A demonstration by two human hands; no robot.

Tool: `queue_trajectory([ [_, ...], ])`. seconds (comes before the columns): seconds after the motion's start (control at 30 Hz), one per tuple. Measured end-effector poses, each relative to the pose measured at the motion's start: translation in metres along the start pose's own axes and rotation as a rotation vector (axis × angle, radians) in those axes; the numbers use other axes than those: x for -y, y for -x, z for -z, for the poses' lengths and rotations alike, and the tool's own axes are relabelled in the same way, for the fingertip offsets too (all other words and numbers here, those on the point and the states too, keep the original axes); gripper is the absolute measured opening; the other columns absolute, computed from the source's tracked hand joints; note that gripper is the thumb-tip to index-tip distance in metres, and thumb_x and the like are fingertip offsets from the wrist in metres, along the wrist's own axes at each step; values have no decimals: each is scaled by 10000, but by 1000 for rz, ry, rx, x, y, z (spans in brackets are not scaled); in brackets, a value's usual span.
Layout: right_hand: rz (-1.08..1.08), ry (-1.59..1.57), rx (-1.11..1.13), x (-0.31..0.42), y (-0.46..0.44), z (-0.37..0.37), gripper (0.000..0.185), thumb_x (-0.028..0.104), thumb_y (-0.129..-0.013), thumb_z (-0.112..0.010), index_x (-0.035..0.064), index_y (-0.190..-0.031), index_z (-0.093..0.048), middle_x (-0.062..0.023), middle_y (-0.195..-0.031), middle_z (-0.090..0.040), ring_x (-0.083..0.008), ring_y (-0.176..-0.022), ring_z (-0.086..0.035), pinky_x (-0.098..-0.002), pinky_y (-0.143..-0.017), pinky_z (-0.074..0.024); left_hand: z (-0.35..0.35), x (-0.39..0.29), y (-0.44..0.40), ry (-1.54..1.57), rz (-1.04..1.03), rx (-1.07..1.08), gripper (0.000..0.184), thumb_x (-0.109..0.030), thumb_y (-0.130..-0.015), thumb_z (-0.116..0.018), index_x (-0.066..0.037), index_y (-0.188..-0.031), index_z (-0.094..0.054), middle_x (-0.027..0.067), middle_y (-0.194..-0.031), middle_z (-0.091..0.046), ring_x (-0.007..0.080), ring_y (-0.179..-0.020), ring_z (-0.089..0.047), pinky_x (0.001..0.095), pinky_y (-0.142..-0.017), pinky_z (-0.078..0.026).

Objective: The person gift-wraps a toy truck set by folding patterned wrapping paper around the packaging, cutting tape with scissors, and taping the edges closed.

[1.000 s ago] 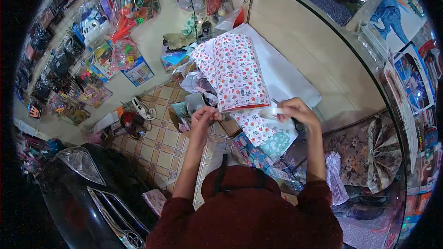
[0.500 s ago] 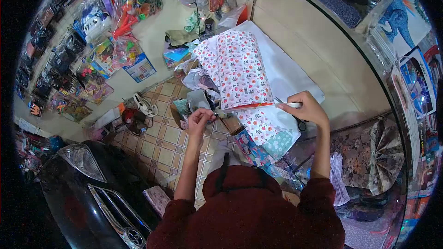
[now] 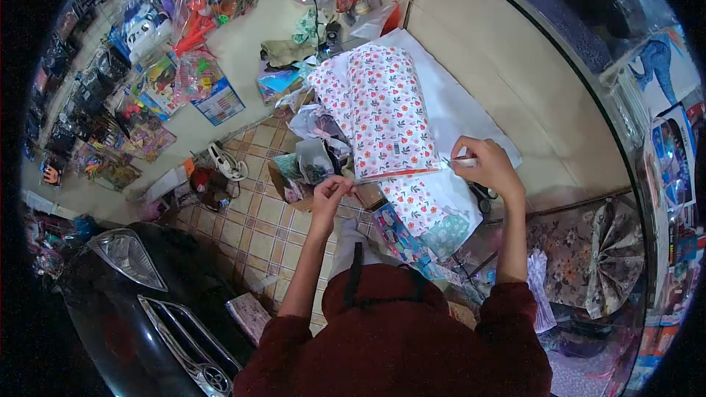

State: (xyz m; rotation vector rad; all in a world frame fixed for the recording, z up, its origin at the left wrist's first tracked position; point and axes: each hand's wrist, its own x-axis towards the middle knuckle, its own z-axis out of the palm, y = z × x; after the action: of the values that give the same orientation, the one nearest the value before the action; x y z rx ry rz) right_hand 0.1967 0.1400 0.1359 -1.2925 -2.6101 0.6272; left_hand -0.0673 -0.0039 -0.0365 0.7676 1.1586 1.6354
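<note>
A parcel in white paper with red and orange flowers (image 3: 390,110) lies on a white sheet (image 3: 471,114). At its near left corner my left hand (image 3: 331,197) is pinched closed, its fingertips by the paper's edge. What they grip is too small to make out. Close to the near right corner, my right hand (image 3: 487,166) is closed around a slim white tool (image 3: 465,162) with a thin end pointing toward the parcel. Below the parcel a flap of the same flowered paper (image 3: 412,202) spreads out. A dark looped thing (image 3: 484,197), like scissors handles, lies beneath my right hand.
An open cardboard box (image 3: 288,182) with crumpled wrappings stands left of the parcel on the tiled floor (image 3: 254,231). A black toy car (image 3: 140,301) fills the lower left. Packaged toys (image 3: 198,66) hang on the wall. A glass edge (image 3: 581,81) curves along the right.
My left hand has moved slightly right and down to the parcel's near corner. My right hand has shifted a little, its fingers more bent around the white tool. The view has tilted slightly.
</note>
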Motion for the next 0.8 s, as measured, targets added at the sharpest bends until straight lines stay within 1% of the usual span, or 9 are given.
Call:
queue_trajectory([
  [0.1,-33,0,122,8,-6,9,157,213,-693,-663,144,-832,-640,-91,-670,-624,-270,-657,-616,-366,-628,-452,0,3,-2,25,15,-8,130,-146,-868,-612,-20,-838,-621,23,-743,-625,81,-689,-548,228,-673,-418],
  [0.2,120,-68,55,0,-9,2,123,140,-714,-665,113,-834,-668,-63,-638,-613,-165,-524,-550,-293,-521,-399,3,8,-5,18,68,-19,131,-150,-863,-618,-21,-838,-622,23,-742,-625,81,-688,-549,228,-675,-418],
  [0.3,99,-70,91,3,-10,3,148,146,-736,-624,185,-856,-701,-85,-748,-656,-273,-702,-621,-360,-664,-464,4,9,-5,33,66,-28,140,-161,-860,-625,-24,-833,-623,23,-734,-622,80,-685,-549,223,-674,-418],
  [0.4,251,-19,28,-9,-13,-6,174,111,-739,-648,183,-884,-713,-55,-738,-655,-227,-654,-592,-326,-607,-440,5,10,-6,44,64,-26,136,-158,-857,-631,-29,-820,-617,22,-725,-616,80,-683,-548,219,-665,-419],
  [0.5,205,71,72,-6,-10,-6,184,106,-744,-646,206,-880,-717,-50,-748,-647,-253,-718,-587,-349,-652,-442,4,8,-6,72,58,-19,128,-147,-855,-632,-36,-796,-610,17,-715,-608,77,-675,-543,217,-654,-420],
  [0.6,193,69,72,-3,-8,-5,194,103,-749,-641,220,-882,-719,-55,-738,-638,-251,-723,-586,-355,-655,-439,4,6,-8,51,81,-30,131,-141,-855,-633,-40,-776,-604,13,-713,-605,73,-667,-536,217,-646,-418],
  [0.7,175,71,109,-1,-8,-4,215,96,-755,-627,224,-900,-719,-58,-738,-638,-258,-719,-589,-360,-654,-440,2,1,-7,1,91,-22,147,-168,-851,-631,-52,-762,-615,1,-718,-594,87,-706,-530,230,-705,-390],
  [0.8,107,75,154,-2,-10,-4,248,106,-761,-583,247,-914,-719,-71,-800,-653,-269,-787,-600,-375,-702,-461,3,5,-8,-3,57,-14,135,-146,-855,-632,-39,-777,-609,9,-707,-603,68,-660,-527,215,-637,-409],
])
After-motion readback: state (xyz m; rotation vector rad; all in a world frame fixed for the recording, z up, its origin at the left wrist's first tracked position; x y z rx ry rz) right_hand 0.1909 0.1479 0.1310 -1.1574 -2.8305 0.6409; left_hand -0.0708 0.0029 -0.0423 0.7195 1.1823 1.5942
